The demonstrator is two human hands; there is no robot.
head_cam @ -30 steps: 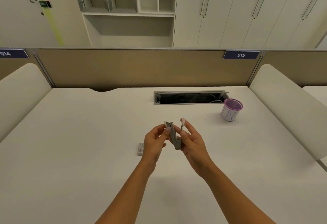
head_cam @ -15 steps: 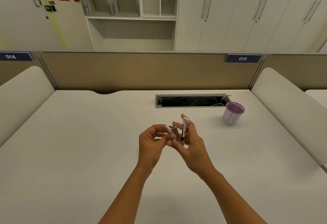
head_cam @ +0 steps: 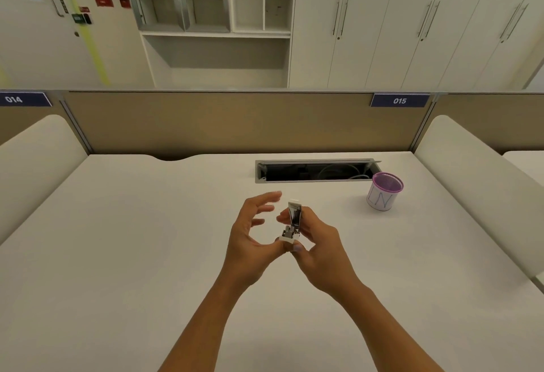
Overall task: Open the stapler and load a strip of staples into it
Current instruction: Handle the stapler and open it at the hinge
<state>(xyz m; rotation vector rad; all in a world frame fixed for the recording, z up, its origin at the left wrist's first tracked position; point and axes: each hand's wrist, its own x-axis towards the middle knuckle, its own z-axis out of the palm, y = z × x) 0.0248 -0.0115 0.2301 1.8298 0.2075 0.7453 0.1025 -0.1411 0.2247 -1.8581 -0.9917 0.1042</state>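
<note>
Right hand (head_cam: 319,242) grips small metal-and-white-plastic stapler (head_cam: 293,221), upright; left hand (head_cam: 253,235) loosely spread, thumb touching its base; mesh cup (head_cam: 384,192) well right.

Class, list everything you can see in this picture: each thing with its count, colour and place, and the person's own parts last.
Stapler: one, silver and white, held above the desk between both hands.
Pen cup: one, purple mesh rim, white label, desk's far right.
Cable slot: one, grey frame, open, desk's far edge.
Desk: one, white.
Partition: one, tan, behind the desk.
Number signs: two, dark blue, on the partition.
Cabinets: white, back wall.
Left hand: fingers spread, thumb at the stapler's base.
Right hand: gripping the stapler.
</note>
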